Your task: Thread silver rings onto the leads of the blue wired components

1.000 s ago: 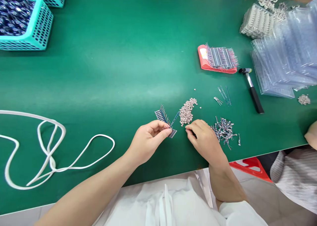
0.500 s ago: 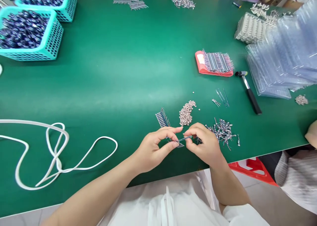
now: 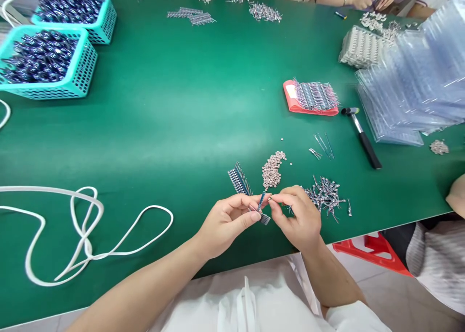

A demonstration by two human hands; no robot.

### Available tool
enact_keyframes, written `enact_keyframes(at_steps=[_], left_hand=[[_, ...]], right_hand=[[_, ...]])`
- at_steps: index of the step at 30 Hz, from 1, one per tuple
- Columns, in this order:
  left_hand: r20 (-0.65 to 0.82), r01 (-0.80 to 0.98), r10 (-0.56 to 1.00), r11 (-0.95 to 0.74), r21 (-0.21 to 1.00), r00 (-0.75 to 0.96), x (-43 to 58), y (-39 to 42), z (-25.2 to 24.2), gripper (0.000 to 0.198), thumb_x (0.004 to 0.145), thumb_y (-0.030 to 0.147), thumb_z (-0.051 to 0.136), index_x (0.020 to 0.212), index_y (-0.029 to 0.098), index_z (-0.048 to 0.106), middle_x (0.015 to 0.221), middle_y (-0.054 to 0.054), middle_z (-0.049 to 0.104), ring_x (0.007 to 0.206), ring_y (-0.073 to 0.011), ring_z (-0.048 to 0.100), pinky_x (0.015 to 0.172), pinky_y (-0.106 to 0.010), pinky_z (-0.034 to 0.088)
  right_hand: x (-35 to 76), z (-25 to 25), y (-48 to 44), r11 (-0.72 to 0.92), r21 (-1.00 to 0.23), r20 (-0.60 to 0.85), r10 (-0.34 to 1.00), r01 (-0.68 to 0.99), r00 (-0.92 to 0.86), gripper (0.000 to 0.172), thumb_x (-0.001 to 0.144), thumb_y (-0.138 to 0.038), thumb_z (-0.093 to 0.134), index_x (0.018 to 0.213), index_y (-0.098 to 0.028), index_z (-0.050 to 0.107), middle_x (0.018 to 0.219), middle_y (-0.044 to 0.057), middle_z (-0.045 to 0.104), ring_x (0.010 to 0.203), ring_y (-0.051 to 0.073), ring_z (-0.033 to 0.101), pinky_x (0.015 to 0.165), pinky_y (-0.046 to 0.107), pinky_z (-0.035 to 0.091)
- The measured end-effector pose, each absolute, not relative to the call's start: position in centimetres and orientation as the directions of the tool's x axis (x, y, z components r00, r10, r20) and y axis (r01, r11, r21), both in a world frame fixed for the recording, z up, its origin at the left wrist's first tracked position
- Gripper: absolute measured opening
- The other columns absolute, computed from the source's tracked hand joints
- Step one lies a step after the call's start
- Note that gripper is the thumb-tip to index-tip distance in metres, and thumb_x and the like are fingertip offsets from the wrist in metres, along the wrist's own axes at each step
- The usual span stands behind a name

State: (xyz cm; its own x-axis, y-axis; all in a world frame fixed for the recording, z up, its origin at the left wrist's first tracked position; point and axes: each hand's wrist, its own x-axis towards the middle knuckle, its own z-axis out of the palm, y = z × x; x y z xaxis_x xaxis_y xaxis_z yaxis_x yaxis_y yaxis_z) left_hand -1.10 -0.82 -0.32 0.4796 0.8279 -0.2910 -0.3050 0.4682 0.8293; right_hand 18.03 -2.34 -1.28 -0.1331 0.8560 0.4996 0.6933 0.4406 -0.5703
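My left hand (image 3: pixel 227 223) pinches a thin blue strip (image 3: pixel 261 201) between thumb and fingers, and the strip points up and away from me. Under the thumb, a short comb-like row of metal pins (image 3: pixel 265 219) sticks out. Close beside it, my right hand (image 3: pixel 300 218) is closed in a pinch, its fingertips on something too small to name. Just beyond the hands lie a blue strip with a row of wire pins (image 3: pixel 239 179) and a heap of small pinkish discs (image 3: pixel 272 171). Loose parts with wire leads (image 3: pixel 328 195) are piled right of my right hand.
A hammer (image 3: pixel 366 143), a red-banded bundle of pinned strips (image 3: pixel 316 98) and stacked clear plastic trays (image 3: pixel 407 99) are at the right. White cord (image 3: pixel 119 240) loops at left, below turquoise baskets (image 3: pixel 78 75) of dark, shiny parts. Other people's hands (image 3: pixel 363 0) work across the table.
The blue strip in my left hand has swung from pointing right to pointing upward. My right fingertips have come off its end and pinch beside it. The view has tilted slightly.
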Motion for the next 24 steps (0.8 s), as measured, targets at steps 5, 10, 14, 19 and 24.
enact_keyframes(at_steps=[5,10,14,19,24], left_hand=[[-0.291,-0.316,0.827,0.474,0.822,0.481,-1.05,-0.82,-0.65,0.016,0.082,0.028,0.077,0.080,0.016,0.068,0.118,-0.014,0.076,0.124,-0.0305,0.063,0.106,-0.045,0.049],[-0.301,-0.311,0.823,0.482,0.819,0.482,-1.04,-0.93,-0.90,0.011,0.084,0.025,0.075,0.083,0.016,0.069,0.120,-0.014,0.075,0.133,-0.0305,0.056,0.109,-0.045,0.045],[-0.318,-0.305,0.825,0.488,0.817,0.467,-0.98,-0.93,-0.82,0.014,0.083,0.027,0.076,0.082,0.016,0.068,0.115,-0.014,0.077,0.130,-0.0312,0.058,0.108,-0.046,0.047],[-0.306,-0.303,0.827,0.477,0.825,0.471,-0.85,-1.04,-0.89,0.013,0.084,0.027,0.075,0.084,0.016,0.068,0.128,-0.014,0.071,0.127,-0.0300,0.062,0.110,-0.046,0.047],[-0.295,-0.276,0.825,0.462,0.843,0.481,-0.69,-1.18,-0.95,0.006,0.087,0.022,0.071,0.085,0.016,0.068,0.134,-0.014,0.067,0.128,-0.0284,0.061,0.109,-0.043,0.048]], right_hand=[[18.05,-1.80,-2.25,0.462,-0.499,0.511,0.840,0.733,-0.183,0.014,0.089,-0.014,0.062,0.097,-0.025,0.063,0.084,0.005,0.067,0.074,0.017,0.064,0.067,0.033,0.053],[17.91,-2.10,-2.19,0.468,-0.502,0.499,0.844,0.727,-0.199,0.015,0.088,-0.011,0.061,0.094,-0.024,0.061,0.084,0.005,0.066,0.076,0.018,0.064,0.068,0.034,0.053],[17.93,-1.93,-2.10,0.383,-0.662,0.375,0.913,0.644,-0.158,0.012,0.089,-0.013,0.058,0.090,-0.024,0.060,0.083,0.002,0.064,0.077,0.016,0.063,0.066,0.031,0.052],[18.25,-1.53,-1.86,0.259,-0.796,0.234,0.965,0.548,-0.117,0.010,0.090,-0.016,0.057,0.086,-0.024,0.060,0.082,0.001,0.063,0.072,0.015,0.059,0.063,0.029,0.049],[18.28,-1.75,-1.87,0.216,-0.794,0.207,0.975,0.568,-0.082,0.011,0.090,-0.016,0.056,0.086,-0.024,0.062,0.081,0.001,0.064,0.070,0.014,0.059,0.063,0.029,0.049]])
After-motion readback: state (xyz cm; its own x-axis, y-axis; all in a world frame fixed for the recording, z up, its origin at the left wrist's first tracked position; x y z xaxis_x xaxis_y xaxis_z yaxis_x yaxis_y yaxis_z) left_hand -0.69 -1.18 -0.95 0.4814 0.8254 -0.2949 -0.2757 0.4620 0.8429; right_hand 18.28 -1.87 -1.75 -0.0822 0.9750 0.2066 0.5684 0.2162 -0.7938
